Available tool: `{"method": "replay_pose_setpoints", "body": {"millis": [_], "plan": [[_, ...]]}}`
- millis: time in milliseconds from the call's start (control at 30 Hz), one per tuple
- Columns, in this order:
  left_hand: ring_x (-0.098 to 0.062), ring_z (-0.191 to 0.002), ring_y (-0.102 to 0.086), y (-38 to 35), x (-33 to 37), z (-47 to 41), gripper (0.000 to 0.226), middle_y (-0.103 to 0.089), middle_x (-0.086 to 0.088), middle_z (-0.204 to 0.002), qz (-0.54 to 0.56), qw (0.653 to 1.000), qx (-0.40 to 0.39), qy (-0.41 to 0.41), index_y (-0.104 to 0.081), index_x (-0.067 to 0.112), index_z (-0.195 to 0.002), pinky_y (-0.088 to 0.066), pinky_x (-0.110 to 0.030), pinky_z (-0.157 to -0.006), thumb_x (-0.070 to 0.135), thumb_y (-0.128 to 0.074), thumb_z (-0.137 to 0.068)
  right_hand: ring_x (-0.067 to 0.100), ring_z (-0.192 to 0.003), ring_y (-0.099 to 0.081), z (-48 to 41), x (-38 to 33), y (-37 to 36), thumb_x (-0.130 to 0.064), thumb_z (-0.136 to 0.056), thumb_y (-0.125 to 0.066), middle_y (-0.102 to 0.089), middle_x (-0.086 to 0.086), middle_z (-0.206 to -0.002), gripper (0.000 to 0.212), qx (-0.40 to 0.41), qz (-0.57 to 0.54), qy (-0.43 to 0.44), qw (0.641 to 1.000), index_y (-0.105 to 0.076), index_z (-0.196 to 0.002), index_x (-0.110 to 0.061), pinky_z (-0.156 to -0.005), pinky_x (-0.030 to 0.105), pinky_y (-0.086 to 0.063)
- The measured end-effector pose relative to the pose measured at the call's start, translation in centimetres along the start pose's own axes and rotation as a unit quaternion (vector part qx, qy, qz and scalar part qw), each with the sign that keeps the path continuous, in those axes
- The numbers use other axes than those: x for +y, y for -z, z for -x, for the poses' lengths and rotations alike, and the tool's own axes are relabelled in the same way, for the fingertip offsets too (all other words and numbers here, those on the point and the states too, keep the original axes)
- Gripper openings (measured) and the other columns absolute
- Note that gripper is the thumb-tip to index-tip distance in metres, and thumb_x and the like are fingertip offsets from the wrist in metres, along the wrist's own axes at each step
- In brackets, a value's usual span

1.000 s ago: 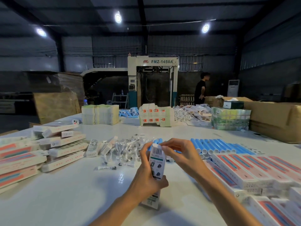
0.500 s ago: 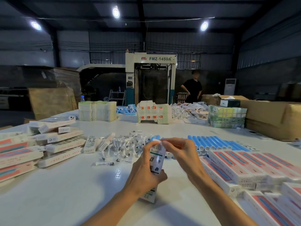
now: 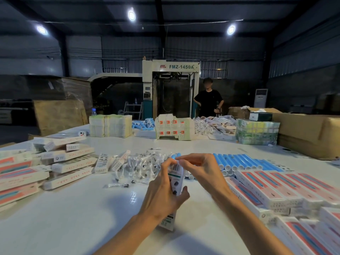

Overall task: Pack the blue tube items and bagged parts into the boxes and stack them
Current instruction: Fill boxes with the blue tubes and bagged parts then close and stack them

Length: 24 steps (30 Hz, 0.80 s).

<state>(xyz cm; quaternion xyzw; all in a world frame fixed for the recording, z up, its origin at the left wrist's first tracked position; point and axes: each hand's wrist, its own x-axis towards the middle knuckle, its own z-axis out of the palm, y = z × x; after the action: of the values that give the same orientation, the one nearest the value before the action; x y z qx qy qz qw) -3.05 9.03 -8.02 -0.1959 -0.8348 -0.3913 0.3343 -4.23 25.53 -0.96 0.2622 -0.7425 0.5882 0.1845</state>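
**Box held upright, both hands on it**

Left hand (image 3: 161, 196) grips narrow white printed cardboard box (image 3: 176, 179) upright at white table (image 3: 73, 218). Right hand (image 3: 200, 170) pinches its top end. Blue plastic tubes (image 3: 239, 161) lie to the right, clear bagged parts (image 3: 143, 162) behind.

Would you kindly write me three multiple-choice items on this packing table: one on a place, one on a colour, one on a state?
1. Where does the near row of tubes lie?
A) right of the hands
B) left of the hands
C) on the cardboard carton
2. What colour are those tubes?
A) red
B) blue
C) green
3. How is the box held?
A) flat on the table, untouched
B) upright, gripped by the left hand, the right hand pinching its top
C) by the right hand alone
Answers: 1 A, the row lies beyond the right hand, to its right; 2 B, their bodies are light blue; 3 B, both hands meet on it.
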Motion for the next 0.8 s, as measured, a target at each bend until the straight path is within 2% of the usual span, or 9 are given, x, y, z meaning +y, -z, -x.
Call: {"method": "replay_pose_setpoints", "body": {"millis": [67, 167, 333, 433, 533, 633, 733, 800], "plan": [[-0.004, -0.074, -0.067, 0.0, 0.0, -0.1, 0.080, -0.065, 0.019, -0.102, -0.003, 1.000, 0.015, 0.003, -0.021, 0.052, -0.143, -0.053, -0.018, -0.060, 0.042, -0.073, -0.082, 0.003, -0.092, -0.075, -0.3, -0.1, -0.2, -0.024, -0.096, -0.074, -0.080, -0.015, -0.095, 0.012, -0.020, 0.025, 0.008, 0.999, -0.084, -0.102, -0.024, -0.073, 0.018, -0.057], [-0.008, -0.075, -0.067, 0.0, -0.3, 0.0, 0.078, -0.066, 0.015, -0.102, 0.008, 1.000, 0.020, 0.003, -0.020, 0.048, -0.141, -0.056, -0.028, -0.067, 0.035, -0.072, -0.084, 0.003, -0.102, -0.074, -0.3, 0.3, -0.6, -0.021, -0.099, -0.071, -0.080, -0.014, -0.104, 0.018, -0.055, 0.030, 0.006, 0.998, -0.082, -0.113, -0.022, -0.087, 0.025, -0.059], [-0.009, -0.086, -0.070, 0.0, -0.1, 0.1, 0.080, -0.067, 0.007, -0.121, 0.006, 1.000, 0.025, -0.005, -0.019, 0.047, -0.143, -0.059, -0.036, -0.080, 0.027, -0.074, -0.087, 0.007, -0.118, -0.069, 0.3, 1.4, -1.2, -0.010, -0.100, -0.067, -0.077, -0.010, -0.119, 0.026, -0.056, 0.008, 0.022, 0.998, -0.077, -0.123, -0.017, -0.103, 0.034, -0.055], [-0.011, -0.093, -0.074, 0.0, 0.0, 0.2, 0.083, -0.067, 0.008, -0.127, 0.023, 0.999, 0.022, 0.004, -0.018, 0.044, -0.147, -0.061, -0.039, -0.081, 0.027, -0.076, -0.090, 0.005, -0.119, -0.067, 0.9, 1.8, -1.7, -0.006, -0.097, -0.069, -0.074, -0.010, -0.125, 0.029, -0.019, 0.007, 0.027, 0.999, -0.077, -0.123, -0.017, -0.103, 0.034, -0.056], [-0.012, -0.097, -0.074, 0.1, 0.2, 0.4, 0.082, -0.066, 0.006, -0.134, 0.011, 1.000, 0.029, -0.005, -0.020, 0.040, -0.148, -0.061, -0.037, -0.081, 0.030, -0.078, -0.091, 0.008, -0.116, -0.067, 1.2, 1.6, -2.2, -0.003, -0.094, -0.073, -0.073, -0.010, -0.120, 0.026, -0.006, 0.004, 0.035, 0.999, -0.077, -0.115, -0.017, -0.100, 0.030, -0.056], [-0.016, -0.097, -0.073, 0.4, 0.5, 0.4, 0.074, -0.067, 0.009, -0.130, 0.013, 0.999, 0.046, -0.003, -0.024, 0.036, -0.144, -0.060, -0.038, -0.079, 0.037, -0.078, -0.093, 0.012, -0.113, -0.069, 1.2, 1.0, -2.9, 0.001, -0.096, -0.067, -0.074, -0.004, -0.118, 0.028, 0.002, 0.028, 0.011, 1.000, -0.073, -0.119, -0.013, -0.101, 0.040, -0.056], [-0.021, -0.094, -0.075, 0.8, 0.4, 0.3, 0.067, -0.068, 0.008, -0.123, 0.045, 0.998, 0.038, 0.020, -0.024, 0.040, -0.141, -0.061, -0.045, -0.077, 0.035, -0.074, -0.097, 0.016, -0.123, -0.065, 2.5, 1.2, -4.0, -0.010, -0.102, -0.065, -0.066, 0.002, -0.137, 0.042, -0.022, -0.004, -0.016, 1.000, -0.060, -0.142, -0.021, -0.106, 0.044, -0.053], [-0.018, -0.093, -0.076, 1.0, 0.0, 0.3, 0.064, -0.069, 0.009, -0.123, 0.074, 0.996, 0.042, 0.043, -0.023, 0.042, -0.140, -0.062, -0.046, -0.078, 0.043, -0.070, -0.097, 0.006, -0.132, -0.058, 3.8, 1.7, -4.6, -0.040, -0.102, -0.066, -0.053, -0.011, -0.152, 0.055, -0.028, -0.041, -0.059, 0.997, -0.045, -0.153, -0.041, -0.112, 0.038, -0.048]]}}
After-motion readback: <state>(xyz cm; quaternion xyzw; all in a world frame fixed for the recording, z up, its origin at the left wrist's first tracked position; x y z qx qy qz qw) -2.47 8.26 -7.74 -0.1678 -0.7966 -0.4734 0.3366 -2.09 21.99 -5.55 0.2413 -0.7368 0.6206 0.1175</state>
